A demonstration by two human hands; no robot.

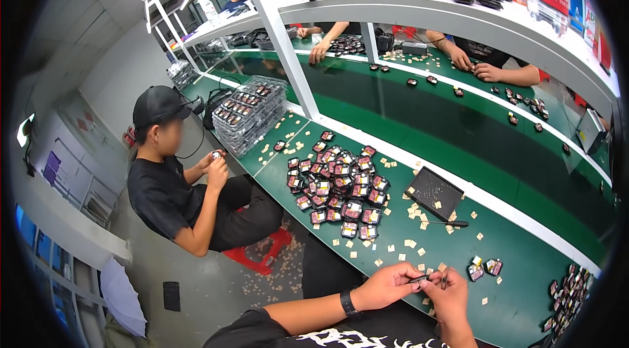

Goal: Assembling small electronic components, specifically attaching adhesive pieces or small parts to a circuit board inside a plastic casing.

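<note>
My left hand, with a black band on its wrist, pinches a small dark piece over the near edge of the green bench. My right hand meets it there, fingers closed around a thin dark item that may be tweezers; the fingers hide most of it. Just beyond them lie two small black modules with pink and white faces. A large heap of similar modules is to the left. Small square beige paper bits are scattered between.
A black tray holding tiny parts and a screwdriver lie ahead. More modules are at the right. Stacked clear trays stand farther left, near a seated person. A white shelf post rises ahead; co-workers' hands work across the belt.
</note>
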